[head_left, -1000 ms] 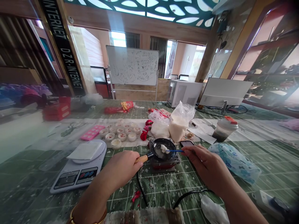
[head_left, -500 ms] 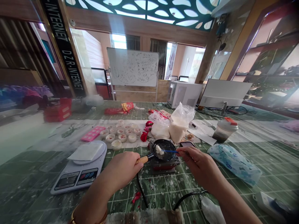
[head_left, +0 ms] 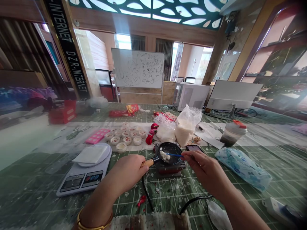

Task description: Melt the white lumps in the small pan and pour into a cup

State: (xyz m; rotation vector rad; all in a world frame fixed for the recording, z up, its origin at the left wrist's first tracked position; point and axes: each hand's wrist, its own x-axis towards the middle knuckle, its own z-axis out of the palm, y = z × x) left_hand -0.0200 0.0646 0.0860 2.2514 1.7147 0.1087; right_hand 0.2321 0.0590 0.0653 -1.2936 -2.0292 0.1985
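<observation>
My left hand (head_left: 131, 169) is closed around the wooden handle of a small black frying pan (head_left: 176, 149). The pan sits over a small dark red hot plate (head_left: 169, 171). White lumpy material (head_left: 165, 155) lies in the pan's left half. Between the fingers of my right hand (head_left: 200, 163) is a thin blue stick (head_left: 175, 155), its far end touching the white lumps. What the tip of the stick looks like is hidden in the lumps.
Left of the pan stands a kitchen scale (head_left: 86, 169) with white sheets on it. Several small filled cups (head_left: 121, 147) and a pink mold (head_left: 97, 136) lie behind. Bags of white granules (head_left: 184, 127) stand beyond the pan; a tissue pack (head_left: 243, 166) lies right. Black cables (head_left: 146, 191) run in front.
The whole view has shifted slightly, so things sit a little further right. Both hands keep their grips; the stick and white lumps have barely moved in the pan.
</observation>
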